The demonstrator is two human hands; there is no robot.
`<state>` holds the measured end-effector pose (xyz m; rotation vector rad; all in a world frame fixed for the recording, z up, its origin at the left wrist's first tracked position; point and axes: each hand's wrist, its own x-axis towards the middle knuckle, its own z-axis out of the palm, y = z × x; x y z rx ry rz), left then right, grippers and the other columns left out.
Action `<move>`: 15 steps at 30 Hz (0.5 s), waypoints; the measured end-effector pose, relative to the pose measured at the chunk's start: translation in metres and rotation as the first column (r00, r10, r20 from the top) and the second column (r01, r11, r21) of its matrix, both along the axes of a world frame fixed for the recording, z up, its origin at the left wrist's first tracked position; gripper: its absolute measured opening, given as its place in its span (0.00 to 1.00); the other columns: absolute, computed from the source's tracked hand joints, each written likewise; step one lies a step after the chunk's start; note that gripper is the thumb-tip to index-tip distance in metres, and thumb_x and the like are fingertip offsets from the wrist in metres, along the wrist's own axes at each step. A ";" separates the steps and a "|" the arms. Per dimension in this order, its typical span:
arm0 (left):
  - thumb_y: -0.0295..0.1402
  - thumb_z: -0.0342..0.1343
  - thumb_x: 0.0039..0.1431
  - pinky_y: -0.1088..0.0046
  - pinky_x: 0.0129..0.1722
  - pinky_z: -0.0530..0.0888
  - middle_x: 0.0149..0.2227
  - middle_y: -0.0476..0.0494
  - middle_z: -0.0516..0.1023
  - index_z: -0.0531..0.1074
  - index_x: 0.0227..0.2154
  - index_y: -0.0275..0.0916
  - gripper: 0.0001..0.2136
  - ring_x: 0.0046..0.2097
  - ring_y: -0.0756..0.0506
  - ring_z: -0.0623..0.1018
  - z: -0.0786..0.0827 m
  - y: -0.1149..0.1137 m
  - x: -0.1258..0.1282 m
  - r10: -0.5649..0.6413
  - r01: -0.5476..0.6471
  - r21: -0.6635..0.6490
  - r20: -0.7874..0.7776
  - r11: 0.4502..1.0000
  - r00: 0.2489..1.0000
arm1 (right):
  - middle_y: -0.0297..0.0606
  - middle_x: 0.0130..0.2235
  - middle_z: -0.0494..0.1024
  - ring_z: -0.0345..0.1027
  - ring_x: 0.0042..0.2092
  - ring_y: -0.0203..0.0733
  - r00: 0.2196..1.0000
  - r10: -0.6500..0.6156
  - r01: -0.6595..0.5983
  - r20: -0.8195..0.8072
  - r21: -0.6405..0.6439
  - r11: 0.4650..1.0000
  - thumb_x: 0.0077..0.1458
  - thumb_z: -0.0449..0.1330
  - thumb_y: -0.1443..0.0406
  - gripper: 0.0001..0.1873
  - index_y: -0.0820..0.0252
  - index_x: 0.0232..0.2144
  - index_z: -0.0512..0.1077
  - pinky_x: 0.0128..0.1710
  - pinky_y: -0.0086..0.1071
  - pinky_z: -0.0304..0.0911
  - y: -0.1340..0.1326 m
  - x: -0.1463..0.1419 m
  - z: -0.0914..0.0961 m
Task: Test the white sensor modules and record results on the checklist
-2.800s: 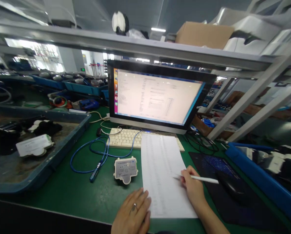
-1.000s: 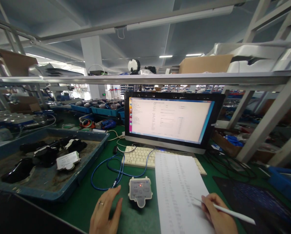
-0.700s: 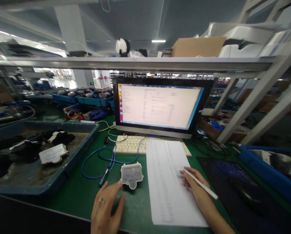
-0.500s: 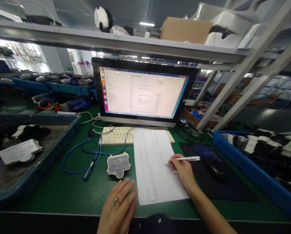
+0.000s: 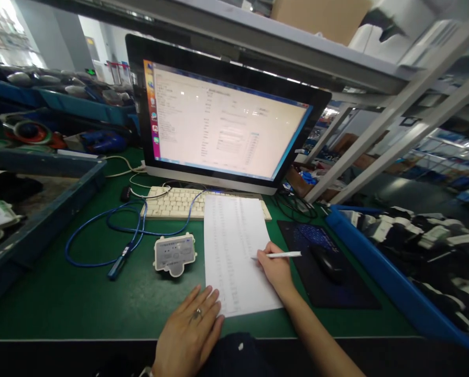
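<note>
My right hand (image 5: pixel 275 268) is closed around a white pen (image 5: pixel 284 254), its tip at the printed sheet of paper (image 5: pixel 234 246). The sheet bears columns of small text, too blurred to read, and its top covers part of the keyboard (image 5: pixel 167 204). My left hand (image 5: pixel 193 327), wearing a ring, lies flat with its fingers stretched, the fingertips at the sheet's lower left corner. Just beyond those fingers sits a grey-and-white plastic module (image 5: pixel 174 254) with a labelled face. A blue cable (image 5: pixel 96 264) with a blue plug-like end (image 5: pixel 118 264) curls to the left of it.
Behind the keyboard stands a lit monitor (image 5: pixel 222 125). A black mouse (image 5: pixel 326 263) rests on a dark mouse pad (image 5: pixel 308 293). Bins of parts flank the green bench: a blue bin (image 5: pixel 395 293) at right and a blue-grey bin (image 5: pixel 80 180) at left. A metal shelf (image 5: pixel 297 55) crosses overhead.
The camera view has tilted down and shifted. My right hand with the pen has moved slightly left over the sheet, and my left fingertips now meet the sheet's edge.
</note>
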<state>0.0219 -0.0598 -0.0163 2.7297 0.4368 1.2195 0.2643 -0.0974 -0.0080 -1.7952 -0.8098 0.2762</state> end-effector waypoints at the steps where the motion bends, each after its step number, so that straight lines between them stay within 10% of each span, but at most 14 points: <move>1: 0.29 0.50 0.62 0.64 0.51 0.76 0.42 0.45 0.81 0.75 0.39 0.37 0.09 0.45 0.45 0.80 0.000 0.000 0.000 0.002 -0.002 -0.009 0.001 1.000 1.000 | 0.27 0.12 0.64 0.56 0.16 0.34 1.000 0.002 -0.002 0.006 -0.006 1.000 0.41 0.55 0.62 0.12 0.54 0.12 0.57 0.19 0.28 0.53 0.000 0.000 0.000; 15: 0.29 0.48 0.63 0.63 0.50 0.76 0.42 0.44 0.81 0.75 0.40 0.36 0.11 0.45 0.45 0.80 0.003 -0.002 0.001 0.018 -0.018 -0.007 -0.015 1.000 1.000 | 0.25 0.13 0.62 0.55 0.18 0.33 0.995 -0.009 0.012 0.096 -0.036 0.999 0.42 0.55 0.64 0.13 0.54 0.13 0.55 0.21 0.28 0.53 -0.003 0.001 -0.001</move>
